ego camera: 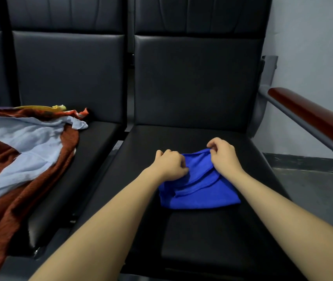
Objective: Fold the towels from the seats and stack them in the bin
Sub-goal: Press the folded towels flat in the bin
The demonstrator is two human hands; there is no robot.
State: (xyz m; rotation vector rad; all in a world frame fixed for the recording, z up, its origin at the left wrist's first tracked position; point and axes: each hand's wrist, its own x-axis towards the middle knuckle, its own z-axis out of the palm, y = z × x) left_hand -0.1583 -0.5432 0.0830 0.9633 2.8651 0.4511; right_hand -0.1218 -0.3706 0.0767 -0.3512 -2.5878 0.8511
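A bright blue towel [199,189] lies partly folded on the right black seat [192,236]. My left hand [170,164] pinches its far left edge with curled fingers. My right hand [223,156] pinches the far right corner, lifting it a little off the seat. On the left seat [92,151] lies a heap of unfolded towels: a rust-brown one [9,203], a light blue one [23,151] across it, and yellow and orange edges [60,108] at the back. No bin is in view.
Black padded backrests [196,78] rise behind both seats. A red-brown wooden armrest [311,116] on a grey metal frame borders the right seat. Beyond it are a grey wall and floor [311,183]. A narrow gap separates the two seats.
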